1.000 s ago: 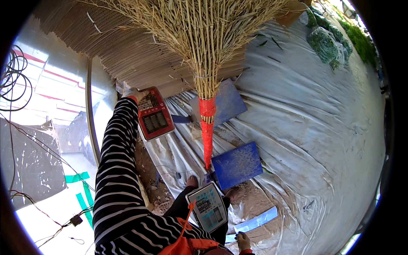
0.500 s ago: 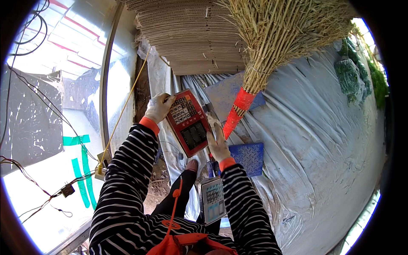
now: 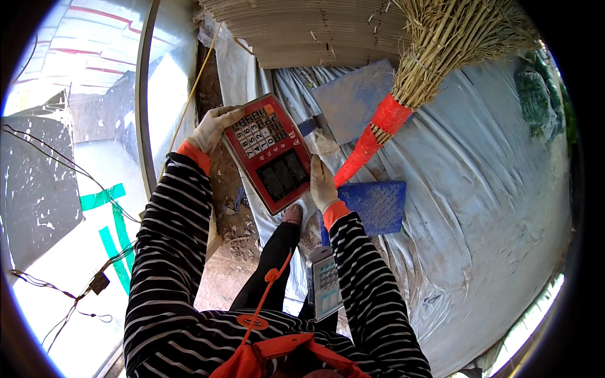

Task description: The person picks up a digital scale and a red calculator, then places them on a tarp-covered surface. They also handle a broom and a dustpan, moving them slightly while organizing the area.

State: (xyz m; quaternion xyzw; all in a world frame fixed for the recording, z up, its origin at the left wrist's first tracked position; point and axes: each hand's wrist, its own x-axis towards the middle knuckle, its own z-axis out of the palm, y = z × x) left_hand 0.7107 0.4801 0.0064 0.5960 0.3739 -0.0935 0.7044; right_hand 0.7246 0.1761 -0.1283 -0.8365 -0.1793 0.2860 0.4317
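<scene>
Both hands are gripping a red scale keypad unit [image 3: 268,153]: the left hand [image 3: 211,128] is closing on its far left corner, the right hand [image 3: 322,183] is clasping its near right edge, probably keeping the keys tilted up for reading. Just right, a straw broom [image 3: 403,82] is lying across blue plates [image 3: 374,206] on grey plastic sheeting [image 3: 491,189], which is leaving open room rightward; a cardboard stack [image 3: 302,31] is crowding the far side.

Black-and-white striped long sleeves, orange cuffs at both wrists, pale work gloves on left hand [image 3: 211,126] and right hand [image 3: 321,184], dark trousers, orange cord and apron at the chest
</scene>
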